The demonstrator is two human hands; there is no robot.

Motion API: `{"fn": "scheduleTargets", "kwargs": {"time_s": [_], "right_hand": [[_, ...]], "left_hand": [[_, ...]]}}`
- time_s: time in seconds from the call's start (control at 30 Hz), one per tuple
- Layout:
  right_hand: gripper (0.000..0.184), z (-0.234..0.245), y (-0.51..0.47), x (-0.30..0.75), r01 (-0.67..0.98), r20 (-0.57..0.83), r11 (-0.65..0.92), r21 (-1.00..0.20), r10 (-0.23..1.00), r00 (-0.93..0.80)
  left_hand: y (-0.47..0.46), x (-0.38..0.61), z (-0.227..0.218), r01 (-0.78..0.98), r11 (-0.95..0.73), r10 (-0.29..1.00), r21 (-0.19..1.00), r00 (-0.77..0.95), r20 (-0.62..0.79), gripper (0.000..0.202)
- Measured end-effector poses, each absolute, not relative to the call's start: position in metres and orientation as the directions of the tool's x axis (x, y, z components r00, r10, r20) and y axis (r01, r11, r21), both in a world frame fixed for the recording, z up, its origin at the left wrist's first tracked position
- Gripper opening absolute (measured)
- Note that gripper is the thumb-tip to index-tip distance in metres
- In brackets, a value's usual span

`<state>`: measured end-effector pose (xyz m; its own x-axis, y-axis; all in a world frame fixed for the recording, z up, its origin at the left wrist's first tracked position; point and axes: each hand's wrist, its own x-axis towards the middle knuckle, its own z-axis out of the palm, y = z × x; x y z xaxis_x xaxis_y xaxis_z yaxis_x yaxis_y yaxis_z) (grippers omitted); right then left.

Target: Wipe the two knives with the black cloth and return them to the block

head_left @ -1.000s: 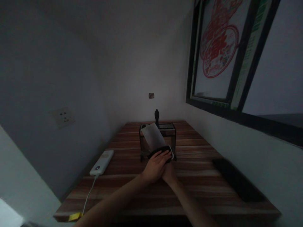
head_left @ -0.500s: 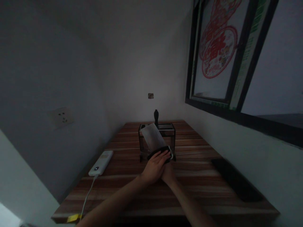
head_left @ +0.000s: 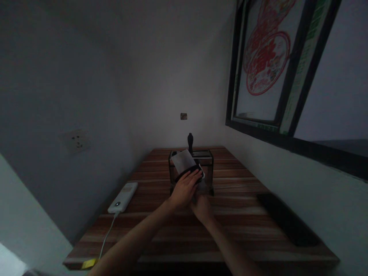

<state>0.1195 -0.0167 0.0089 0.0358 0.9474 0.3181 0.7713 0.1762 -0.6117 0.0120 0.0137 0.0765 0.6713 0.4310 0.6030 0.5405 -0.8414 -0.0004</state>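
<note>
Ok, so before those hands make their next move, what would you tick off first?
1. Contact of left hand with dark band on pale flat rectangular sheet: ok.
2. Hold of right hand, half hidden beneath: cannot tell.
3. Sheet leaning at black wire-frame rack: ok, tilted.
4. Gap to white oblong power bank: ok.
5. Gap to flat black slab: ok.
6. Lighting: not ok, dim.

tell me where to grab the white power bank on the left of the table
Pinch the power bank across its two long sides near the middle, coming from above: it lies flat on the table, and its cable leaves the near end.
</note>
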Motion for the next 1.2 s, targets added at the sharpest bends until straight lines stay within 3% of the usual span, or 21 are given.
{"fn": "scheduleTargets", "kwargs": {"time_s": [0.3,0.9,1.2], "right_hand": [[0.027,-0.001,-0.014,0.12,0.86,0.353,0.139,-0.491,0.934,0.051],[0.03,0.0,-0.013,0.119,0.865,0.357,0.138,-0.482,0.933,0.051],[0.029,-0.001,-0.013,0.119,0.841,0.36,0.151,-0.52,0.931,0.056]], "left_hand": [[0.039,0.004,0.105,0.58,-0.814,0.429,0.037,0.557,0.711,0.043],[0.058,0.007,0.121,0.659,-0.749,0.445,0.077,0.412,0.795,0.043],[0.043,0.01,0.107,0.631,-0.775,0.424,0.029,0.486,0.764,0.043]]}}
